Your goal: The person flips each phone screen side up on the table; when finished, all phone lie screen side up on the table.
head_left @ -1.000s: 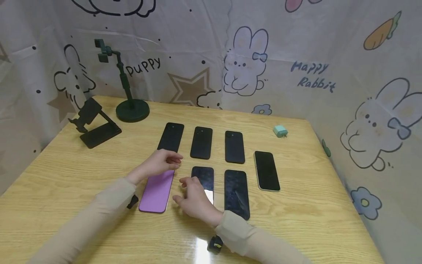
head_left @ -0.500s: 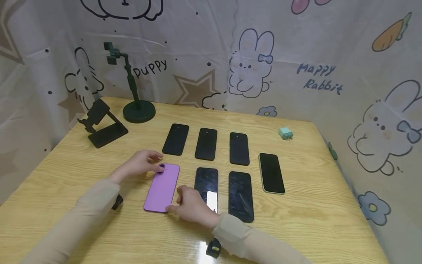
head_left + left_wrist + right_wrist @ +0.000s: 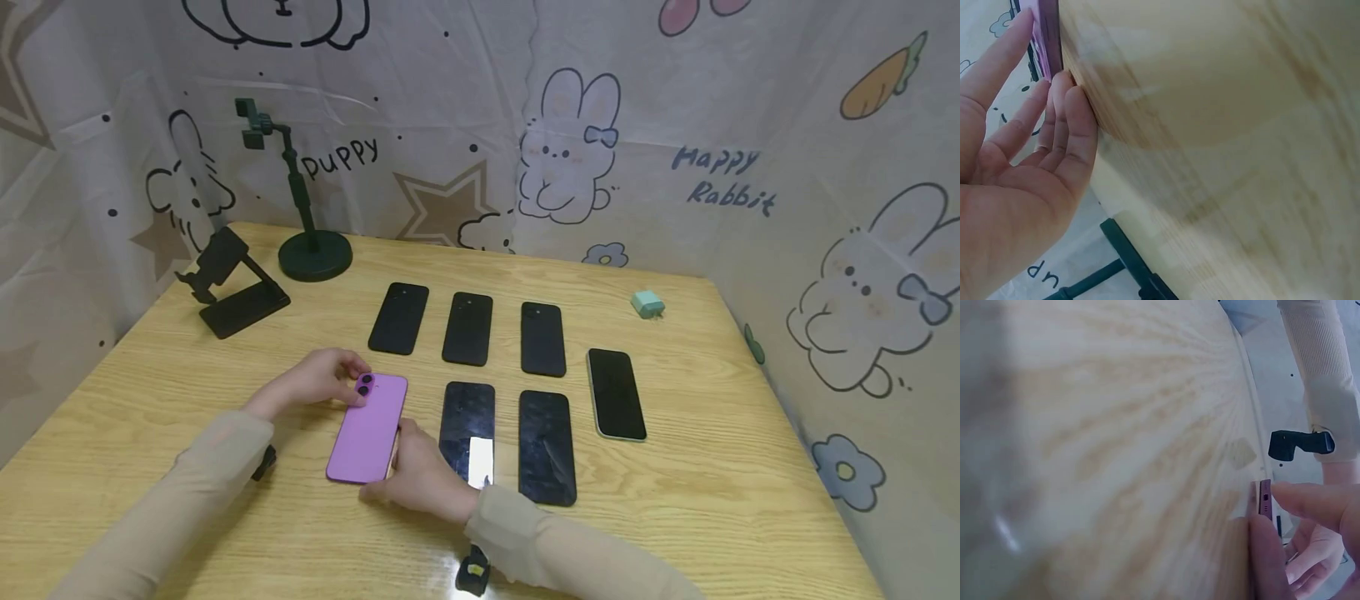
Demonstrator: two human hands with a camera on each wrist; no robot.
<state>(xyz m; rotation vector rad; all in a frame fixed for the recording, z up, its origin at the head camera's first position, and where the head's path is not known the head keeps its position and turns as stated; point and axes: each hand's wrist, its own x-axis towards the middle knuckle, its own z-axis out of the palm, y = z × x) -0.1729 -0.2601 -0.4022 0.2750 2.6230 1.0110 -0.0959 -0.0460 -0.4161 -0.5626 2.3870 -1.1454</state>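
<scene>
A purple phone (image 3: 367, 433) lies back side up at the left of the wooden table, its two-lens camera at the far left corner. My left hand (image 3: 315, 379) holds that corner, thumb by the lenses and fingers at the top edge; the left wrist view shows its fingertips against the purple edge (image 3: 1050, 40). At the near right part of the phone, my right hand (image 3: 423, 475) grips the side, its thumb by the bottom edge. In the right wrist view the phone's charging-port edge (image 3: 1265, 499) stands between thumb and finger.
Behind lie three black phones (image 3: 467, 328) in a row. Two dark phones (image 3: 546, 446) lie right of the purple one, beside a light-edged phone (image 3: 617, 394). A folding stand (image 3: 243, 304), a green phone holder (image 3: 315, 255) and a mint charger (image 3: 647, 304) stand farther back.
My left hand has shifted left from over the purple phone, uncovering its camera, and taken the top corner. My right hand has come left and closed on the phone's near right side.
</scene>
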